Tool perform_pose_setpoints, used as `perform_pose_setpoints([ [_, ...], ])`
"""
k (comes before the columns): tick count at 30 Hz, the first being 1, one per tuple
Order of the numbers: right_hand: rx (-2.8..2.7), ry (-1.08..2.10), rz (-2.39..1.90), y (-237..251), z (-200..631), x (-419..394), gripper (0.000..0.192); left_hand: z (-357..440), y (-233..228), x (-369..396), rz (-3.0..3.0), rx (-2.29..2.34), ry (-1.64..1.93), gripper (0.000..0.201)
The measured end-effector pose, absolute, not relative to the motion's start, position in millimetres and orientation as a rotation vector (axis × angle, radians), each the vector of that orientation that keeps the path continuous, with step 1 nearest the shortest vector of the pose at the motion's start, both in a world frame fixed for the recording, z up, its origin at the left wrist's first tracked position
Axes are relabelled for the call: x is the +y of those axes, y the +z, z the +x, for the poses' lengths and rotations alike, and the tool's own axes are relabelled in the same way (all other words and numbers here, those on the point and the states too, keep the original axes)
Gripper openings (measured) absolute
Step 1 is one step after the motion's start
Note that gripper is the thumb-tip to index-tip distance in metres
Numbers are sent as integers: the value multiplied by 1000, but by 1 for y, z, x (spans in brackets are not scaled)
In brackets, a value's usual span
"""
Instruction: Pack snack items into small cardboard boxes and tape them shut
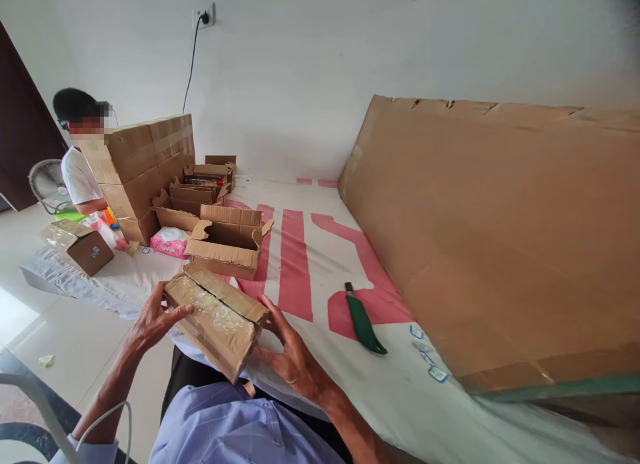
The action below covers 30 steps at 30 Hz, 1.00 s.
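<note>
Between my two hands is a small cardboard box [220, 317], tilted at the table's near edge, with clear tape over its top and a dark gap along the flap seam. My left hand [155, 323] grips its left end, thumb resting on the top. On the opposite end my right hand [293, 351] presses with its fingers. A green-handled knife [364, 321] lies on the cloth to the right, its dark tip pointing away from me. Just beyond the held box stands an open cardboard box [225, 256] with raised flaps.
Stacked cartons [145, 171] rise at the left, beside a seated person [80, 177]. A taped box [80, 247] and a pink pack [170, 242] are near them. More open boxes [195, 191] stand behind. A large cardboard sheet [500, 244] leans at the right, near small labels [429, 357].
</note>
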State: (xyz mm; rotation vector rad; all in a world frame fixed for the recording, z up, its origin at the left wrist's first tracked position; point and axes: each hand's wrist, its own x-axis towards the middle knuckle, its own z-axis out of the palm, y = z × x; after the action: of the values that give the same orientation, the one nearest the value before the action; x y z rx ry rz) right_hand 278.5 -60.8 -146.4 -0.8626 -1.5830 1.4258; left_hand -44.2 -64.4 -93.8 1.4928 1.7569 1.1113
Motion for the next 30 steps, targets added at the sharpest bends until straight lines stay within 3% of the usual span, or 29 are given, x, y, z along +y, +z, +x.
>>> perform_pose_setpoints([
  [2,-1494,1468,-837,-149,293,-55,106,-32,-94,-66,1592,1755,1074,68],
  [8,-1326,1402,-791,-156,324,-11,73,-2,-102,-70,1668,1603,1089,61],
  [19,-1252,1369,-865,-154,318,-10,72,0,-103,-57,1585,1339,1147,59],
  [26,-1394,1071,-988,-134,313,19,65,0,-102,-53,1687,1322,1156,55],
  [30,-1356,677,-982,-87,312,-7,43,-17,-96,-37,1753,1293,1161,48],
])
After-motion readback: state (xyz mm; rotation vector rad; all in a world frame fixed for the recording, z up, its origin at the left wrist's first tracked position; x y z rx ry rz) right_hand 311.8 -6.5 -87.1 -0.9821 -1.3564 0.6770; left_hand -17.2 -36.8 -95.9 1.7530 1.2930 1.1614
